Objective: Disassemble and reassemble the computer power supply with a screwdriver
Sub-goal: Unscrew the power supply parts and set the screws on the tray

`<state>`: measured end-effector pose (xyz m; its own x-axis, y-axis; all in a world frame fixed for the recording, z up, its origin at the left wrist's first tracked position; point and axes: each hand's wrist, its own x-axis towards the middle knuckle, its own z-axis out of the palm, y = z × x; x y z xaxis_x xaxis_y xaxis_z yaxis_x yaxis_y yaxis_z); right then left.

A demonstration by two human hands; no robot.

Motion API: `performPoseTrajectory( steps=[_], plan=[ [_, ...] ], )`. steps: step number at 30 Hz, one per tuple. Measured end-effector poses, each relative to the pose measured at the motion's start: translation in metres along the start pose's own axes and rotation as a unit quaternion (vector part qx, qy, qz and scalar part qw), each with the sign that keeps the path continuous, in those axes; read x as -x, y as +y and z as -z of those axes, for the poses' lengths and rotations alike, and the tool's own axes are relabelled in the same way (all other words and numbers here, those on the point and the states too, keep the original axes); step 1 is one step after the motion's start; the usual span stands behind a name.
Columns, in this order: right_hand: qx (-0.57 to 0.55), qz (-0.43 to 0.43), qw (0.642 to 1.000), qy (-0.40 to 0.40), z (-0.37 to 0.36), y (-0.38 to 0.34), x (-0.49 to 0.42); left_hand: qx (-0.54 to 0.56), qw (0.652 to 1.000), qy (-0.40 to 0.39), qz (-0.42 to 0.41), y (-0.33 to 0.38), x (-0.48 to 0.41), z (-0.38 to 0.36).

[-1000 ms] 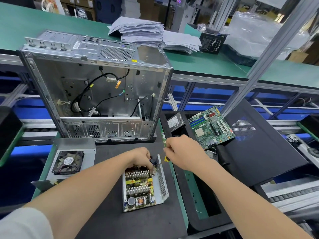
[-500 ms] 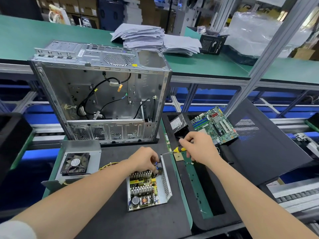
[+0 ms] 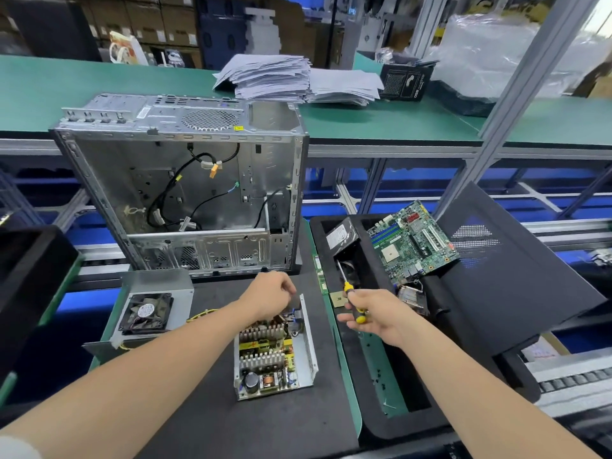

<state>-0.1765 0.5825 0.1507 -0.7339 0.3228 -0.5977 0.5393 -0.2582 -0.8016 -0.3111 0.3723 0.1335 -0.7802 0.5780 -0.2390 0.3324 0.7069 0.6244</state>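
Observation:
The opened power supply (image 3: 275, 356) lies on the black mat, its circuit board, heat sinks and capacitor exposed inside a grey metal tray. My left hand (image 3: 270, 294) sits at its far end with fingers curled over the black and blue wiring; what they pinch is hidden. My right hand (image 3: 374, 314) grips a screwdriver (image 3: 347, 293) with a yellow and black handle over the black foam tray, right of the supply, its shaft pointing away from me. The supply's cover with its fan (image 3: 147, 313) rests to the left.
An empty computer case (image 3: 185, 180) stands open behind the supply. A black foam tray (image 3: 381, 422) on the right holds a motherboard (image 3: 414, 243), a hard drive (image 3: 341, 236) and loose screws. A black side panel (image 3: 503, 270) leans further right. Paper stacks (image 3: 284, 77) lie on the green bench.
My right hand has pulled the screwdriver away from the power supply's end, rightward over the foam tray, and turned the shaft to point away. My left hand stays at the supply's far end.

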Motion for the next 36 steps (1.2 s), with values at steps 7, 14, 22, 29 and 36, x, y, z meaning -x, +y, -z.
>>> performPoseTrajectory(
  steps=[7, 14, 22, 29, 36],
  plan=[
    [0.071, -0.039, 0.996, -0.035, 0.02, 0.008, -0.015, -0.016, 0.996, -0.017, 0.084, 0.03, 0.007, -0.014],
    [0.128, -0.055, 0.987, -0.085, 0.021, 0.013, -0.023, -0.01, 0.986, 0.069, 0.154, 0.046, 0.018, -0.043],
    [0.165, 0.002, 0.974, -0.156, 0.004, 0.012, -0.025, 0.042, 0.973, 0.14, 0.178, 0.057, 0.025, -0.055],
    [0.138, 0.073, 0.967, -0.2, -0.014, 0.008, -0.023, 0.124, 0.961, 0.155, 0.195, 0.06, 0.031, -0.035],
    [0.125, 0.079, 0.968, -0.204, -0.04, 0.007, -0.034, 0.347, 0.911, 0.094, 0.201, 0.049, 0.049, 0.014]
  ],
)
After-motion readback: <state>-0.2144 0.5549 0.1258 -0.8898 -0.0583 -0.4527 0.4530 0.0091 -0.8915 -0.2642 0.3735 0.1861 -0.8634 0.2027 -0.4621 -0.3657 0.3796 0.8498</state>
